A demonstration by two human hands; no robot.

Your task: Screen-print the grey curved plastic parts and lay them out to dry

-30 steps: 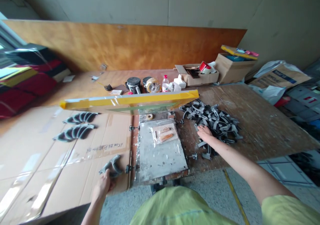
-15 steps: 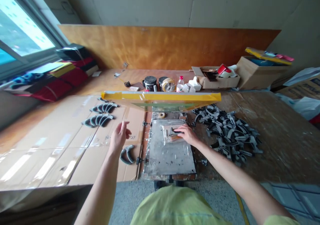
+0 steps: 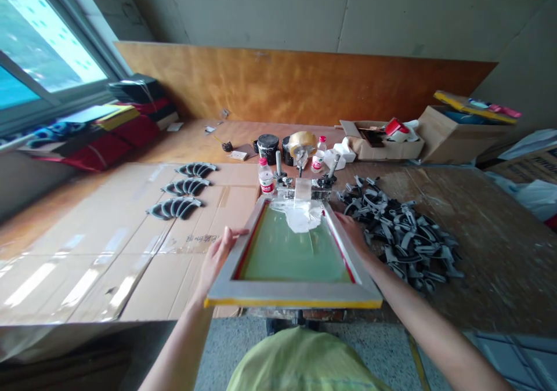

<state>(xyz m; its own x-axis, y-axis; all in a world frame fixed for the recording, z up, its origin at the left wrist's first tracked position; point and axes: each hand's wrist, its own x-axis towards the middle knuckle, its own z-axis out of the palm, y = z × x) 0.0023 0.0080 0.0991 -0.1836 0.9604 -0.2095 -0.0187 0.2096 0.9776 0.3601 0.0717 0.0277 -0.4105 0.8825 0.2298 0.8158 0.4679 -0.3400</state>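
Observation:
A silkscreen frame (image 3: 296,290) lies lowered in front of me, with a grey metal rim, green mesh and yellow tape along its near edge. White ink (image 3: 303,218) is pooled on the far part of the mesh. My left hand (image 3: 220,256) grips the left rim, fingers reaching onto its edge. At the right rim, my right hand (image 3: 353,234) holds the other side, its fingers partly hidden by the frame. A hinge clamp (image 3: 285,191) carries the frame's far end. The plate beneath is covered.
Dark curved plastic parts (image 3: 174,208) stand in rows on flattened cardboard (image 3: 108,228) at left. A heap of similar parts (image 3: 404,234) lies at right. Behind the clamp are red-capped bottles (image 3: 266,177), black tubs (image 3: 267,147) and an open carton (image 3: 383,146).
The frame has swung down from its raised position over the plate. My right hand has left the small part on the plate and moved to the frame's right side; my left hand now touches the left side.

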